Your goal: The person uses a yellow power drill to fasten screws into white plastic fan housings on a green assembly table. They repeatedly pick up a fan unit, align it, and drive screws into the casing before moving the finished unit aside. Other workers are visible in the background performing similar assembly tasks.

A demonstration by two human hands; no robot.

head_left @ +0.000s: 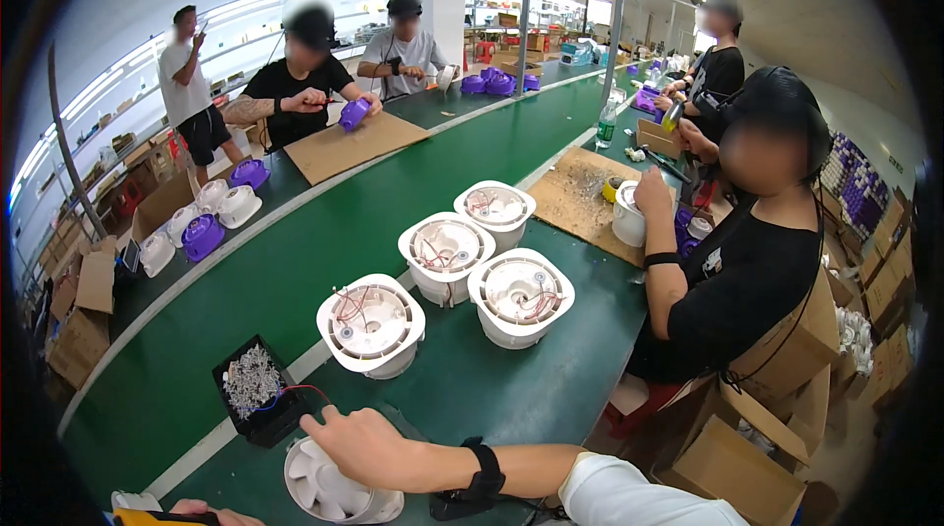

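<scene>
My right hand (359, 445) reaches over a white fan housing (372, 508) with white blades (324, 482) showing inside. Its thumb and fingertips are pinched together above the rim; what they hold is hidden. A thin red wire (307, 388) curves up to those fingers, with a blue wire (270, 405) beside it. At the bottom edge, my left hand (218, 516) is mostly cut off, its fingers closed on a yellow-and-black tool (162, 519). A black bin (278, 431) full of small metal screws (252, 380) stands just beyond the fan housing.
Several white housings with loose wires (372, 324) stand ahead on the green bench (472, 388). A co-worker at right handles a white housing (629, 216) over a cardboard sheet (575, 197). Across the bench, another person holds a purple housing (355, 113). Cardboard boxes (737, 457) crowd the right floor.
</scene>
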